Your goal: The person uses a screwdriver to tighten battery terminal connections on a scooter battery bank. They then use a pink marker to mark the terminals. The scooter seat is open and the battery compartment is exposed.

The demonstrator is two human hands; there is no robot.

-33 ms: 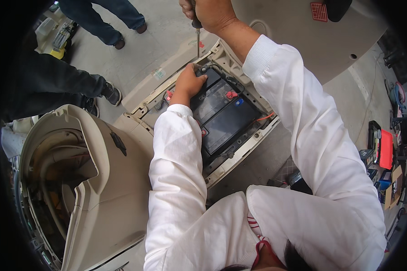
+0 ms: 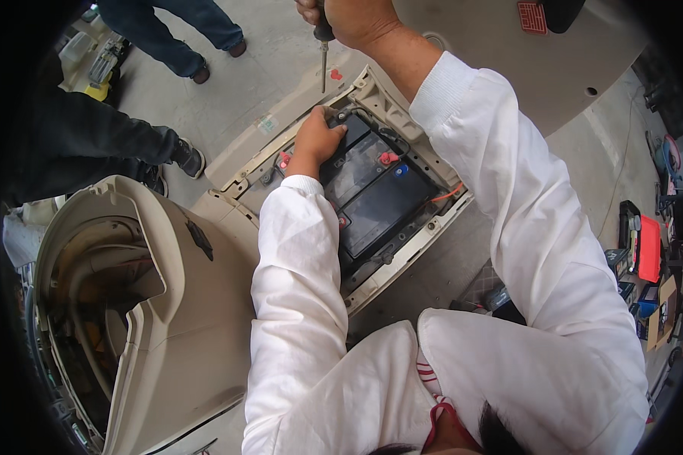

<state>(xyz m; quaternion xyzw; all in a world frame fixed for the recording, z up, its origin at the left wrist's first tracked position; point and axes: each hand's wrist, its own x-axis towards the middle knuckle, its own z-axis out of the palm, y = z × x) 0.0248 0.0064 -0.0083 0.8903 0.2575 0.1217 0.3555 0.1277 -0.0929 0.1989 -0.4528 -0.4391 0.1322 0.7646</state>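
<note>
Batteries (image 2: 385, 212): black blocks seated in the beige frame (image 2: 406, 256) ahead of you; likely heavy, stiff, smooth-cased. Best held low by the ends, clear of the red caps (image 2: 388, 158).
Orange wire (image 2: 449, 193): thin, by the frame's right corner; looks soft, easily snagged.
Left hand (image 2: 319, 142): over the batteries' far-left corner, your thumb stretched out; fingertips hidden, so you can't tell grasping from resting.
Screwdriver (image 2: 324, 51): shaft pointing down near the frame's far edge; contact can't be told. Probably light and rigid; hold it by the dark handle, the bare shaft may slip.
Right hand (image 2: 359, 23): raised, your fingers wrapped round that handle.
Bystanders' legs (image 2: 118, 125): upper left, well apart.
</note>
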